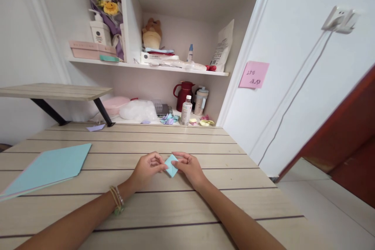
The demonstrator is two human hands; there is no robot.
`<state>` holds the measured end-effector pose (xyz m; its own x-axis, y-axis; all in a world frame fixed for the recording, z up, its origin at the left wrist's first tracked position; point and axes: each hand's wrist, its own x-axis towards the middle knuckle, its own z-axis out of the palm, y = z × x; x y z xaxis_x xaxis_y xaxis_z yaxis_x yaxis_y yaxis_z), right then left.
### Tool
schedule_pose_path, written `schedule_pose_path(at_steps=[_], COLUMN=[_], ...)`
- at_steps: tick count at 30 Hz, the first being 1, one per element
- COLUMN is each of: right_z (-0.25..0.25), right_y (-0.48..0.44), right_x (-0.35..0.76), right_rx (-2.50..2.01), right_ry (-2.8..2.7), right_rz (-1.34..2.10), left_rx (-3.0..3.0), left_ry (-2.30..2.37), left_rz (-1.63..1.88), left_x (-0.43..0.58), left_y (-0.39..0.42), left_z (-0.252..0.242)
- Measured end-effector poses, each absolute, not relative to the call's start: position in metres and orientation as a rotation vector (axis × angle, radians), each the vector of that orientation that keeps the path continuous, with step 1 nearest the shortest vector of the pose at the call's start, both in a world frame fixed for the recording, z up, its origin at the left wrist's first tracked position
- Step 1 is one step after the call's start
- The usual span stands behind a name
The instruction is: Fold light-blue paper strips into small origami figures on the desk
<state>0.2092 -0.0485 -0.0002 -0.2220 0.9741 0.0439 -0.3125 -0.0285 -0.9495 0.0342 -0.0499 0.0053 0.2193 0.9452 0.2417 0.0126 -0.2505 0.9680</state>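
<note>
A small light-blue folded paper (171,169), diamond-shaped with crease lines, is held just above the slatted wooden table (164,211). My left hand (149,168) pinches its left corner between thumb and fingers. On the opposite side, my right hand (189,167) grips it, the thumb lying on the front face and the fingers behind. The fingers hide part of both side corners. A stack of light-blue paper sheets (55,166) lies to the left of my hands, with a pink edge showing beneath.
A wooden riser (58,90) on black legs stands back left, a purple paper piece (96,127) by its leg. Along the back are folded paper pieces (169,119), a bottle (186,111), a red jug (184,95) and a plastic bag (138,110). A pink note (254,74) hangs on the wall.
</note>
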Motion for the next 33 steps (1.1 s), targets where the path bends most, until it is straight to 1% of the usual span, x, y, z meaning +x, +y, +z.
schedule_pose_path(at_steps=[5,12,24,29,33], right_z=[0.004,0.0,0.004,0.002,0.002], right_y=[-0.051,-0.05,-0.054,-0.052,-0.052], right_x=[0.21,0.211,0.21,0.209,0.21], right_rx=[-0.817,-0.758,-0.736,-0.789,-0.783], right_ry=[-1.052,-1.159,-1.257,-1.203,-1.152], right_rz=[1.539,1.478,1.434,1.402,1.461], left_rx=[1.684,1.849,1.467,1.428,1.413], left_ry=[0.976,0.971,0.996,0.983,0.967], left_rz=[1.209,1.212,1.272,1.191,1.165], left_x=[0.033,0.032,0.034,0.035,0.033], left_y=[-0.053,-0.055,-0.054,-0.051,-0.046], left_z=[0.005,0.01,0.016,0.013,0.01])
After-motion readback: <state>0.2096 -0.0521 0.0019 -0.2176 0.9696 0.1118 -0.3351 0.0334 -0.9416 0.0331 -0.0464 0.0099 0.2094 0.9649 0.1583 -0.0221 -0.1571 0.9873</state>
